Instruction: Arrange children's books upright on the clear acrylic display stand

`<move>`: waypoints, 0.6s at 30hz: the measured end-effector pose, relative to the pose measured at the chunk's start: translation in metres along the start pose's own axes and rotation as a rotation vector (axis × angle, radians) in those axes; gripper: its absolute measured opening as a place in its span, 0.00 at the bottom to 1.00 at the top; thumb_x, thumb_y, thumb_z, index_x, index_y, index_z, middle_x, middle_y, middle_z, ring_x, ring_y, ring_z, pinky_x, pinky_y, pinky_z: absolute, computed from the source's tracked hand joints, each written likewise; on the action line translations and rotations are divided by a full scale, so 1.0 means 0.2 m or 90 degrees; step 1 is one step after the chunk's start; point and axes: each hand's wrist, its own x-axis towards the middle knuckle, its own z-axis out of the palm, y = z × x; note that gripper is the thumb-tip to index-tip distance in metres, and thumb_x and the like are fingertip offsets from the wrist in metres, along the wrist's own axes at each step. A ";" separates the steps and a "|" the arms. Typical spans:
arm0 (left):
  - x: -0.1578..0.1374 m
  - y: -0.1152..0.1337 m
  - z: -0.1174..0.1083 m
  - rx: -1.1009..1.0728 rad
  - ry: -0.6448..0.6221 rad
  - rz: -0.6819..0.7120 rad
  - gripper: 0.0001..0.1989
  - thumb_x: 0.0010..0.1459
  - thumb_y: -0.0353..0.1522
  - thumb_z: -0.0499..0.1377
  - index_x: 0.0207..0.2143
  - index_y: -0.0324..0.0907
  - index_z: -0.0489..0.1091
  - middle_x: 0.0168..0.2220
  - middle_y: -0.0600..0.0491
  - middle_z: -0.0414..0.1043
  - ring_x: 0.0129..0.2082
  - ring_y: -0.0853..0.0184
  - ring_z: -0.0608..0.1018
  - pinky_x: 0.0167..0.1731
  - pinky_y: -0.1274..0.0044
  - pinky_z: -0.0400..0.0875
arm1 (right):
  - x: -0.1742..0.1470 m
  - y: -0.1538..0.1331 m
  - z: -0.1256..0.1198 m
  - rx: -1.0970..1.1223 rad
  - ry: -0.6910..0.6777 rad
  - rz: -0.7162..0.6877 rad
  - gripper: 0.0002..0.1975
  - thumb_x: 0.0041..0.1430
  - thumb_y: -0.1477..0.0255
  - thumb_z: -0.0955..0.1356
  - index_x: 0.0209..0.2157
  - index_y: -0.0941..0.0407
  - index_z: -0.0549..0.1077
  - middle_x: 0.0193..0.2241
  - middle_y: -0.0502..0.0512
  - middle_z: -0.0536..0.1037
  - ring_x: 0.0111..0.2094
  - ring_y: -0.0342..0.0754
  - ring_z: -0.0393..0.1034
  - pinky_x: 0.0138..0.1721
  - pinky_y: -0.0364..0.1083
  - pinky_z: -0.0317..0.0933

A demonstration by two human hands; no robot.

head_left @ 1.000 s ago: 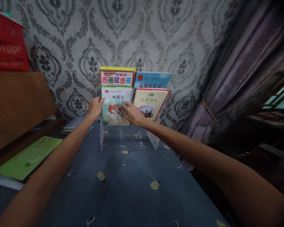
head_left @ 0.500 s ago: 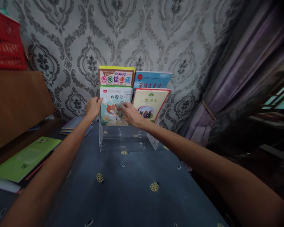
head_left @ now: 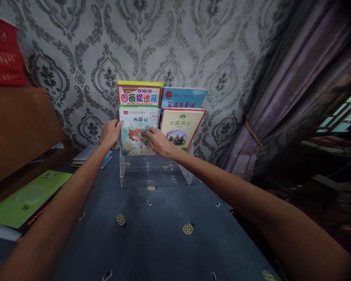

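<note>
A white storybook (head_left: 137,132) with an orange-and-teal picture cover stands nearly upright at the front left of a clear acrylic book stand (head_left: 148,175). My left hand (head_left: 111,132) is closed at the book's left edge, thumb toward the cover. Bent fingers of my right hand (head_left: 159,141) rest on the cover's right part, and that hand hides the lower right edge. Right beside it leans a cream book (head_left: 179,125) with a red border. On the tier behind are a brown-framed picture book (head_left: 140,95) with yellow behind it and a blue book (head_left: 187,95).
A dark blue patterned cloth covers the table (head_left: 155,249). At left lie a green book (head_left: 29,197) and a small stack of books (head_left: 87,154), near a brown wooden panel (head_left: 20,128) with a red basket (head_left: 4,54) above. A purple curtain (head_left: 269,86) hangs at right.
The whole view has shifted slightly, so everything sits a little further left. Both hands stay at the white storybook, with little visible movement against it.
</note>
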 end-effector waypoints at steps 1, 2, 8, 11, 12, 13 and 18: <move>0.00 0.00 0.00 0.003 0.007 -0.002 0.21 0.67 0.43 0.48 0.38 0.40 0.75 0.36 0.47 0.79 0.41 0.58 0.77 0.39 0.74 0.70 | 0.00 0.00 0.00 0.007 -0.001 -0.001 0.17 0.67 0.80 0.58 0.51 0.62 0.71 0.47 0.65 0.71 0.50 0.55 0.63 0.54 0.53 0.60; 0.00 0.00 0.00 0.006 0.015 -0.004 0.21 0.67 0.43 0.48 0.38 0.40 0.75 0.36 0.47 0.79 0.40 0.58 0.77 0.38 0.74 0.70 | 0.00 0.01 0.00 0.013 0.000 0.000 0.17 0.66 0.81 0.58 0.51 0.62 0.71 0.47 0.65 0.71 0.50 0.55 0.64 0.54 0.53 0.59; 0.00 0.00 0.00 0.002 0.014 0.000 0.21 0.66 0.44 0.48 0.38 0.40 0.76 0.35 0.47 0.78 0.40 0.58 0.78 0.38 0.73 0.70 | -0.04 0.02 0.01 0.074 0.009 -0.001 0.17 0.64 0.81 0.58 0.50 0.62 0.71 0.46 0.64 0.71 0.49 0.54 0.65 0.54 0.51 0.60; 0.00 -0.02 0.00 -0.013 0.006 0.012 0.22 0.66 0.45 0.48 0.39 0.40 0.76 0.36 0.47 0.78 0.40 0.58 0.78 0.38 0.73 0.70 | -0.07 0.02 0.02 0.087 0.016 0.006 0.16 0.64 0.81 0.58 0.48 0.61 0.71 0.44 0.62 0.71 0.46 0.53 0.66 0.52 0.51 0.61; 0.00 -0.02 0.00 -0.019 0.004 0.016 0.22 0.66 0.45 0.48 0.39 0.40 0.75 0.36 0.47 0.78 0.39 0.58 0.78 0.38 0.73 0.70 | -0.08 0.02 0.03 0.089 0.020 0.007 0.16 0.64 0.81 0.58 0.48 0.61 0.71 0.44 0.62 0.71 0.46 0.53 0.66 0.52 0.51 0.61; 0.00 -0.03 0.00 -0.024 0.004 0.019 0.22 0.66 0.45 0.48 0.39 0.40 0.75 0.36 0.47 0.78 0.39 0.59 0.78 0.38 0.73 0.71 | -0.08 0.02 0.04 0.094 0.026 0.009 0.16 0.64 0.80 0.58 0.48 0.60 0.71 0.43 0.61 0.71 0.46 0.53 0.66 0.52 0.51 0.61; 0.01 -0.05 0.00 -0.061 -0.006 0.029 0.24 0.65 0.46 0.47 0.39 0.38 0.75 0.34 0.48 0.77 0.36 0.60 0.77 0.34 0.74 0.70 | -0.10 0.04 0.08 0.160 0.059 0.024 0.14 0.62 0.79 0.60 0.45 0.58 0.72 0.41 0.59 0.71 0.44 0.53 0.66 0.49 0.50 0.62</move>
